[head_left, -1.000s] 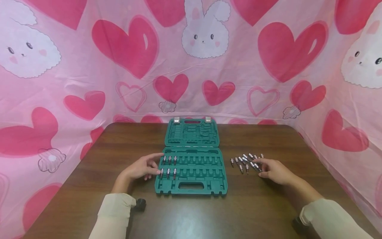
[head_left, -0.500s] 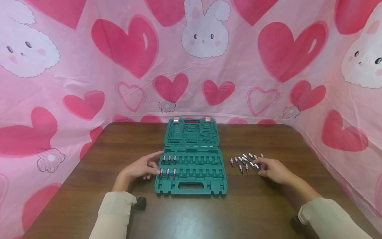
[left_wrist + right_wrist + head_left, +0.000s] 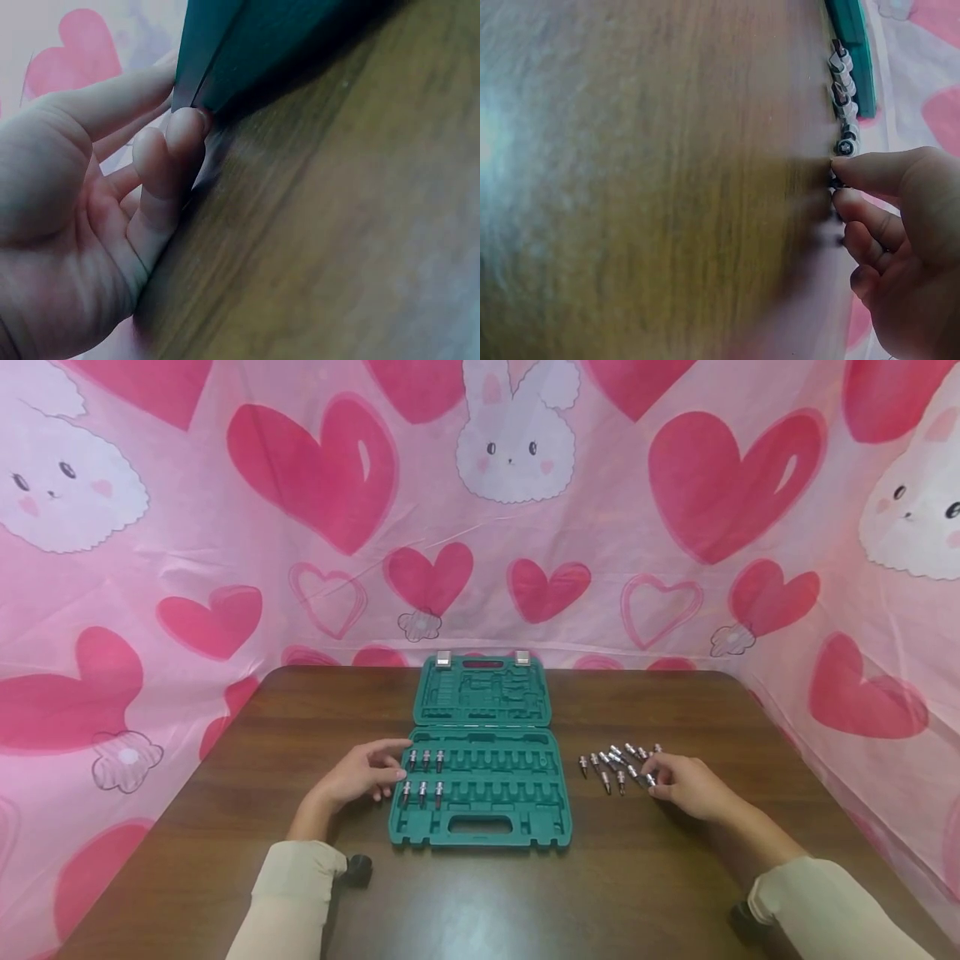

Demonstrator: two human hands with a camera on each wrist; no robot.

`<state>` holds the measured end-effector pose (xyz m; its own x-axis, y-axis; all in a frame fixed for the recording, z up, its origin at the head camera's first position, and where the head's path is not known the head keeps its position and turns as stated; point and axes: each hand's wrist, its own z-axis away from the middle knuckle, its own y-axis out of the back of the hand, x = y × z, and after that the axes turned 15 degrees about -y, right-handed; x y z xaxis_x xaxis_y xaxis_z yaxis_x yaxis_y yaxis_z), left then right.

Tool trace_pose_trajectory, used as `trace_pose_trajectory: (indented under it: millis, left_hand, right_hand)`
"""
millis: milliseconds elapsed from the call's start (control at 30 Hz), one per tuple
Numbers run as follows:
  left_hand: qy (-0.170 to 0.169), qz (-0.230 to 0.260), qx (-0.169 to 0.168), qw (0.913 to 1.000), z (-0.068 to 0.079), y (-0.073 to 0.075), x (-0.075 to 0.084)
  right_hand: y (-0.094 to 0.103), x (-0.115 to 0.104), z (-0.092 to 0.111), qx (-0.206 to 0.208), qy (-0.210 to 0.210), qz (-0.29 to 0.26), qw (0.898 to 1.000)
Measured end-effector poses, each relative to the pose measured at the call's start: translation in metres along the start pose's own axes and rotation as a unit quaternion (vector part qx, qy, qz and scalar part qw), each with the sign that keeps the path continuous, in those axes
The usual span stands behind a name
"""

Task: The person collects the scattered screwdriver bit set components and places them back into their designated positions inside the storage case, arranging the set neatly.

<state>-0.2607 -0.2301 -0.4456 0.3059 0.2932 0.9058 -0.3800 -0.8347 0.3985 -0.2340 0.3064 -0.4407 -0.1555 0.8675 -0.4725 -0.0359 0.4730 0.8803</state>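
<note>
A green plastic tool case (image 3: pixel 536 828) lies open on the table, its lid tipped back. At its left edge my left hand (image 3: pixel 356 772) holds the rim, thumb on top; in the left wrist view the other fingertips sit against the case side (image 3: pixel 262 49). Three silver bit sockets (image 3: pixel 439 793) stand in the left slots of the front row, three more in the back row (image 3: pixel 427 760). To the right, my right hand (image 3: pixel 686 783) pinches a bit socket (image 3: pixel 651 781) between thumb and index finger, low beside the loose pile; the fingers partly hide it in the right wrist view.
Several loose bit sockets (image 3: pixel 607 782) lie on the brown wooden table (image 3: pixel 480 910) between the case and my right hand. The case lid (image 3: pixel 483 693) with two metal latches rests toward the back. A pink cloth (image 3: pixel 510 535) with hearts and rabbits surrounds the table.
My left thumb has slid a little backward along the case rim. My right fingers have drawn slightly closer around the bit socket at the pile's right side.
</note>
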Motion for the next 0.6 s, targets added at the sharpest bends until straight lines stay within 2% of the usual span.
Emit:
trace_pose_trajectory:
  millis: [267,467,600]
  left_hand:
    - [-0.001,0.016,0.030,0.9994,-0.001,-0.005,-0.002]
    - [-0.011,0.021,0.035,0.9991,-0.002,-0.005,-0.004]
    - [-0.010,0.021,0.034,0.9992,0.002,-0.006,0.016]
  right_hand:
    - [0.001,-0.001,0.000,0.011,-0.017,-0.002,1.000]
    - [0.005,-0.004,0.000,0.017,-0.023,-0.007,1.000]
    - [0.007,-0.009,-0.001,0.027,-0.009,-0.008,1.000]
